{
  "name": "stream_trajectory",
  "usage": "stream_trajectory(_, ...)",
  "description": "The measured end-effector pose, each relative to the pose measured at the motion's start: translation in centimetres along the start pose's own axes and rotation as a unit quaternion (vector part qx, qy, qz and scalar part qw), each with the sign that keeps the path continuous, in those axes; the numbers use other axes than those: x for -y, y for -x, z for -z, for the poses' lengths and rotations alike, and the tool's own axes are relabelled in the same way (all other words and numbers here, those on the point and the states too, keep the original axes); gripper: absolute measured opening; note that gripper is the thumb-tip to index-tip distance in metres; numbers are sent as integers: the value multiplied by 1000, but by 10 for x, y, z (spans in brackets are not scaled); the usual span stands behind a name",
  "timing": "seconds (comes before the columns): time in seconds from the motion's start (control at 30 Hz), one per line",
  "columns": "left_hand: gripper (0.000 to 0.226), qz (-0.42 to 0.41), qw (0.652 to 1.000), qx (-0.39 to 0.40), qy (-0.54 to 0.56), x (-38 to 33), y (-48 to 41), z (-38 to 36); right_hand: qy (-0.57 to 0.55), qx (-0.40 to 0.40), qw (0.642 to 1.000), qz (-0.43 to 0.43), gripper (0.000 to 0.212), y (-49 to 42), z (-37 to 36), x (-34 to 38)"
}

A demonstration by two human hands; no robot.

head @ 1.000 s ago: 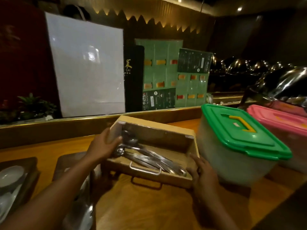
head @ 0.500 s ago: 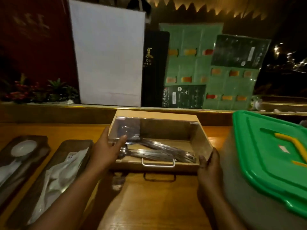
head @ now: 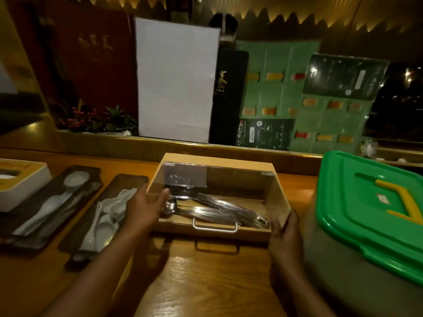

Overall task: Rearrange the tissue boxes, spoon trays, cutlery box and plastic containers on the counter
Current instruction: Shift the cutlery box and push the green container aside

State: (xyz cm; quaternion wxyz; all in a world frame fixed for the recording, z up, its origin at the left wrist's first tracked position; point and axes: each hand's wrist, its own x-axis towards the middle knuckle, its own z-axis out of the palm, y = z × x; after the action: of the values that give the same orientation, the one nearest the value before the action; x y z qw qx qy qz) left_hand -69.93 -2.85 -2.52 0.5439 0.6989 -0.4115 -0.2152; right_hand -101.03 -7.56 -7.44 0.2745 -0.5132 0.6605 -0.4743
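Note:
A wooden cutlery box with a clear lid and a metal handle sits on the counter, holding several steel utensils. My left hand grips its left side, and my right hand holds its front right corner. Two dark spoon trays lie to the left: the nearer spoon tray with white spoons touches my left hand, the farther spoon tray lies beyond it. A tissue box, white with yellow top, stands at the far left. A green-lidded plastic container stands at the right.
The wooden counter runs toward me, bounded behind by a raised ledge. Behind the ledge stand a white board, a dark menu, green menu sheets and small plants.
The cutlery box has turned from a skewed angle to square with the counter's edge. My view has swung left, hiding the pink container and revealing the tissue box. Both hands stay on the box.

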Motion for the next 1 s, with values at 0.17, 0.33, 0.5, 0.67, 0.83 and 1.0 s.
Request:
stream_trajectory(0.17,36,7,1000,5,-14,12,14,4,-29,24,999,-17,54,17,-2,-9)
stream_trajectory(0.33,26,24,999,16,-28,9,25,16,-13,45,999,-23,57,30,11,-4)
stream_trajectory(0.5,37,46,998,25,-25,0,35,21,41,118,992,-22,65,27,32,4)
stream_trajectory(0.67,59,45,998,-14,-36,-14,45,20,101,206,969,94,54,53,95,35)
stream_trajectory(0.83,71,-93,989,-25,-111,-48,67,-6,77,206,939,263,25,87,191,57)
stream_trajectory(1.0,65,-230,967,52,-93,-103,118,-66,85,-143,925,340,27,54,258,30)
